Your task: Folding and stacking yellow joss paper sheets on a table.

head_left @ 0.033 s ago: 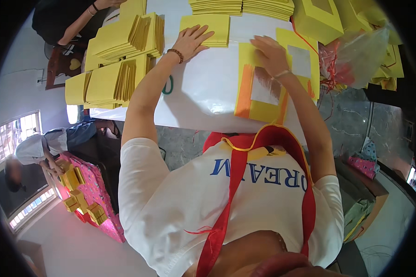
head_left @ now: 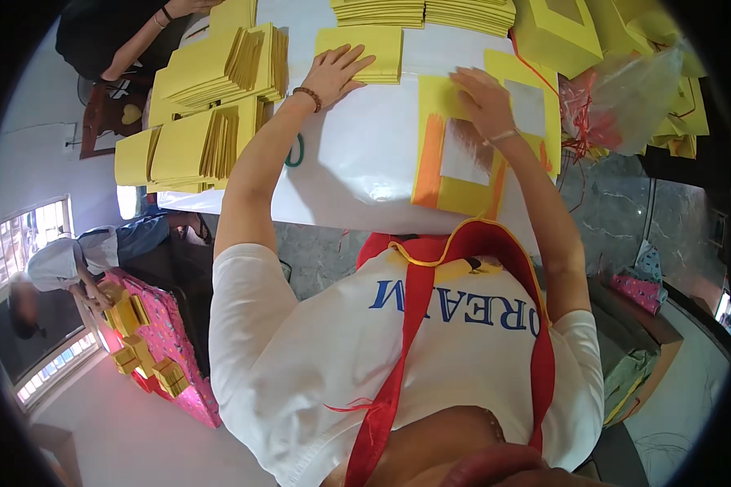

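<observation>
My left hand (head_left: 337, 75) lies flat, fingers spread, on a small stack of folded yellow paper (head_left: 382, 50) at the far middle of the white-covered table. My right hand (head_left: 487, 101) is above or on a yellow sheet (head_left: 433, 93) that bears an orange strip (head_left: 432, 162) and a rectangle of silver foil on white (head_left: 467, 154). Its fingers are stretched out and somewhat blurred; whether they touch the sheet I cannot tell. Another yellow sheet (head_left: 548, 73) with a silver rectangle lies partly beneath, to the right.
Stacks of folded yellow paper (head_left: 191, 150) fill the table's left side, with more along the far edge (head_left: 378, 12). A green loop (head_left: 295, 152) lies on the table (head_left: 341, 178). Red strings and a clear plastic bag (head_left: 638, 101) are at right. Another person's arm (head_left: 134, 53) reaches in far left.
My right hand has shifted slightly to the right over the yellow sheet. My left hand stays on the folded stack.
</observation>
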`<state>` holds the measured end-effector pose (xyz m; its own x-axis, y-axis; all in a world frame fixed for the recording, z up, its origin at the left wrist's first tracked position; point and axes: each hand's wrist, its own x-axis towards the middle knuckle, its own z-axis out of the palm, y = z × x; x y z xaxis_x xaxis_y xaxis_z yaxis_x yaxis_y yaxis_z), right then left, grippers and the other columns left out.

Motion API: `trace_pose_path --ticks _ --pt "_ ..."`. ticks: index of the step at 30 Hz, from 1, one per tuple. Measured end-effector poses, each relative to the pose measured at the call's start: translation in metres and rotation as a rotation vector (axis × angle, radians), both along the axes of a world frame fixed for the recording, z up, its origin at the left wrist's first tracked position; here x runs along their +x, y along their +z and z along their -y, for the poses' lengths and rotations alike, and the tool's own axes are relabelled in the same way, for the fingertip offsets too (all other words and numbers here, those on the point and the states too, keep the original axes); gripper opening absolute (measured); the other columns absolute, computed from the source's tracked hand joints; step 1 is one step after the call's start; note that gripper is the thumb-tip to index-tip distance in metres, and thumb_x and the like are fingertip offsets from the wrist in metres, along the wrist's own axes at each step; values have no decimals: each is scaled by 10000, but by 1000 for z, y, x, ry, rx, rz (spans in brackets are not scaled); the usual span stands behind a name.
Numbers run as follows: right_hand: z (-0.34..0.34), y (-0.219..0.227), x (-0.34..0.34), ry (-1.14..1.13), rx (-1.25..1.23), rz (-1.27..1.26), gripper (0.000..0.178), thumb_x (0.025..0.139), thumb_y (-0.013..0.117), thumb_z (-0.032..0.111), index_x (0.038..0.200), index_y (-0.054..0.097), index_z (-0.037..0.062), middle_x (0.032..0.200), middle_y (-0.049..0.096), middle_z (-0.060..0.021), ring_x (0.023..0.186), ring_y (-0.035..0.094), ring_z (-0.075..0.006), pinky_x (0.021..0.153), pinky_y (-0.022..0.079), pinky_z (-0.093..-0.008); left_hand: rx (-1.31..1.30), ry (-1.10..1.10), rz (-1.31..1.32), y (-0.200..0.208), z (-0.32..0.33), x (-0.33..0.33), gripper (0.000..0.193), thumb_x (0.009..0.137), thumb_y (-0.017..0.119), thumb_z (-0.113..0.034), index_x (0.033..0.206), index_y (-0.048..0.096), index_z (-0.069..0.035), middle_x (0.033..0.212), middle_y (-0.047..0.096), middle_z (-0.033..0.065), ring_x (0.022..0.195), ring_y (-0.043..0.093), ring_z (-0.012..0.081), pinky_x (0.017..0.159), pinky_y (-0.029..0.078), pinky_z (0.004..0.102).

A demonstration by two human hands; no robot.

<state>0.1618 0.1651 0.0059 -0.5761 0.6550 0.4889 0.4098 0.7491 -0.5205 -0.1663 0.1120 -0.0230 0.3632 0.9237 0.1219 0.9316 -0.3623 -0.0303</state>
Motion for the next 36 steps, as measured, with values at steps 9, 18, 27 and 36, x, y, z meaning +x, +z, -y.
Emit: trace_pose_path --ticks 9,18,27,36 --pt "71 -9 93 -183 -161 2 276 818 549 63 1089 601 62 1161 557 -112 1106 495 -270 948 375 -350 10 36 -32 1 1 6 537 882 485 -387 1374 295 -289 1421 301 24 1285 287 246 1044 235 429" --pt "104 -23 104 -332 -476 -208 275 830 556 111 1098 605 71 1164 543 -126 1096 500 -263 928 382 -334 -75 32 -7 26 -7 11 638 783 623 -353 1347 340 -254 1388 339 67 1256 321 268 1017 259 450" --pt "108 -35 105 -288 -505 -241 273 853 559 76 1124 584 55 1214 505 -81 1079 503 -156 798 450 -239 135 37 93 36 6 22 641 756 643 -363 1325 370 -252 1384 335 88 1247 327 282 1001 245 483" --pt "120 -22 103 -339 -568 -369 246 852 560 116 1084 603 50 1156 531 -101 1031 540 -192 799 461 -269 95 -96 639 37 93 120 320 753 606 -94 1072 590 -78 1048 587 108 960 531 310 826 413 396"
